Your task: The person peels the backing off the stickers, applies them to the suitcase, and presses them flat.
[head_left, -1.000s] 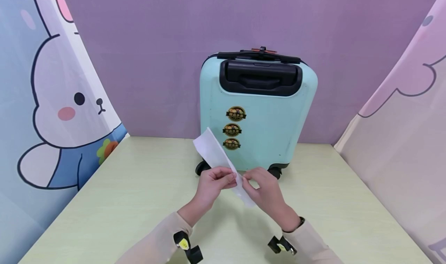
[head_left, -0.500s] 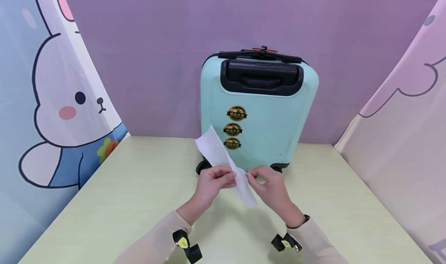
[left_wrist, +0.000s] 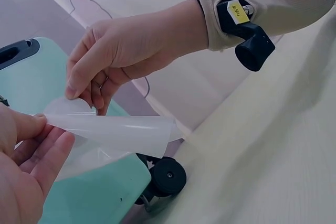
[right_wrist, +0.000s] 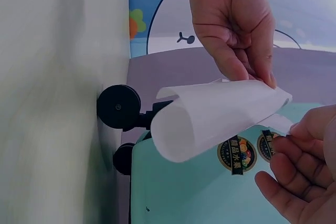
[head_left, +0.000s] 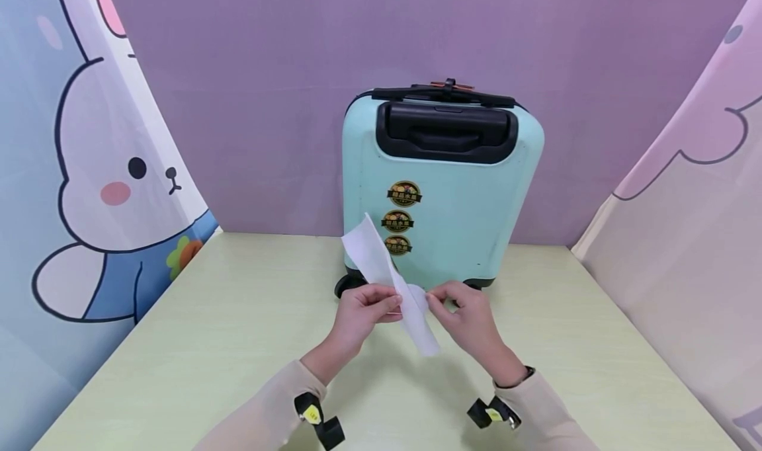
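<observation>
My left hand (head_left: 357,317) pinches a white sticker sheet (head_left: 372,251) near its middle, between thumb and fingers. The sheet curls into a loose roll in the right wrist view. From it a round sticker (head_left: 419,295), pale side showing, sticks out towards my right hand (head_left: 469,320), whose thumb and forefinger pinch its edge. Part of this sticker is still against the sheet; its printed face is hidden. Behind the hands stands a mint-green suitcase (head_left: 458,229) bearing three round black-and-gold stickers (head_left: 403,194) in a column, the lowest partly close behind the sheet.
The suitcase stands upright on a pale wooden table (head_left: 238,345), on black wheels (head_left: 347,284), with a black handle (head_left: 446,133) at the top. A purple cloth (head_left: 268,107) hangs behind it. Printed curtains (head_left: 89,173) flank the table. Each wrist wears a small black camera.
My right hand has moved a little to the right, drawing the round sticker out from the sheet so more of it shows. The sheet's upper end has swung slightly right.
</observation>
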### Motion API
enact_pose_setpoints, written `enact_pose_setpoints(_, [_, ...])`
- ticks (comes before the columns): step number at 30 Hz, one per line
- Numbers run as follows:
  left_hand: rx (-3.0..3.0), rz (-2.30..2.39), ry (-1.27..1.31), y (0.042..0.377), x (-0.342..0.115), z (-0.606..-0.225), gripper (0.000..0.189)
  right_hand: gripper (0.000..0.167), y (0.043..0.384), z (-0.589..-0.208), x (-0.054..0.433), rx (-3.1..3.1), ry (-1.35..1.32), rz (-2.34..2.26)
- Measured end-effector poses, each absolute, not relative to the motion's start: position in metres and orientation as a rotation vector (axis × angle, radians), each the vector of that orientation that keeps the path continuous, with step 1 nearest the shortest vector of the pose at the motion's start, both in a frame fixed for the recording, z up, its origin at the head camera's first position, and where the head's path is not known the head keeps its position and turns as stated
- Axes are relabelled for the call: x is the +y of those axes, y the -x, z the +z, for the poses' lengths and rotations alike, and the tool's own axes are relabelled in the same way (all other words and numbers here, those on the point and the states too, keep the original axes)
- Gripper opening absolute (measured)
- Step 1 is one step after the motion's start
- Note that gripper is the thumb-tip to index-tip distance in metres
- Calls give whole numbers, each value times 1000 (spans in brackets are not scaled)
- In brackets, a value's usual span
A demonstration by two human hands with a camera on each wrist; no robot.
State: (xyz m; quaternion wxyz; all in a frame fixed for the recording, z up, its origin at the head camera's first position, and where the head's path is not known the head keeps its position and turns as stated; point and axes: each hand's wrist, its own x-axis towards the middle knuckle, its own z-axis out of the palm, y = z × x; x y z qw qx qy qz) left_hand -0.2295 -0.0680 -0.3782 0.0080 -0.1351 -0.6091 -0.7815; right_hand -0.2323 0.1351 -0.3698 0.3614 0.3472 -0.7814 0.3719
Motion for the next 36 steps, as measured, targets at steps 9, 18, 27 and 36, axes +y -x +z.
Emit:
enact_pose_setpoints(9, [-1910, -2441, 421, 229, -68, -378, 19, 17, 231, -367, 141, -2076, -852, 1017])
enact_pose_setpoints(18, [-1909, -2455, 406, 229, -69, -379, 20, 11, 230, -366, 147, -2085, -851, 1050])
enact_pose_setpoints(27, [-1918, -2451, 419, 230, -71, -380, 21, 14, 230, -364, 149, -2085, -829, 1078])
enact_pose_setpoints(36, [-1919, -2456, 448, 231, -73, -381, 22, 16, 230, -363, 150, -2071, -818, 1081])
